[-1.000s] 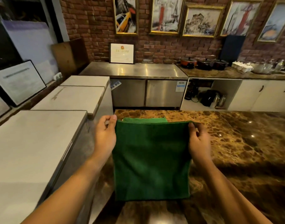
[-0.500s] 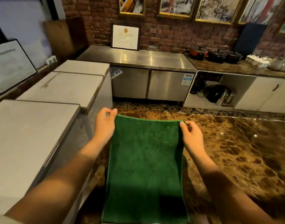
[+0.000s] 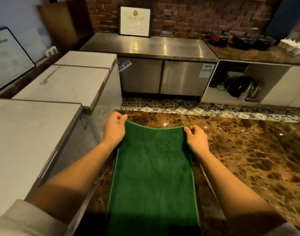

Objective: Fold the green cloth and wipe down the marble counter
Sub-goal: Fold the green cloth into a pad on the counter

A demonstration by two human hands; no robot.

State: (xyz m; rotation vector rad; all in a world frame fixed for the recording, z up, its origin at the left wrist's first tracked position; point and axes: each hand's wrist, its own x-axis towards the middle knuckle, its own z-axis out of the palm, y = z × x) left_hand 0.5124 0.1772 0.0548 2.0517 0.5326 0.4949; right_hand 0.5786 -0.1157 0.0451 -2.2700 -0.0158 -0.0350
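The green cloth stretches from its far edge down to the bottom of the frame, over the brown marble counter. My left hand pinches the cloth's far left corner. My right hand pinches the far right corner. The far edge sags a little between the two hands. Whether the near part of the cloth lies on the counter or hangs I cannot tell.
White chest freezers line the left side, close to the counter's edge. Behind the counter is a patterned tile floor, then a steel cabinet and an open shelf with appliances. Pots and cups sit at the back right.
The cloth was held up folded in front of me and has opened out to a longer strip. Both hands moved forward and down with its far corners. The view tilted downward.
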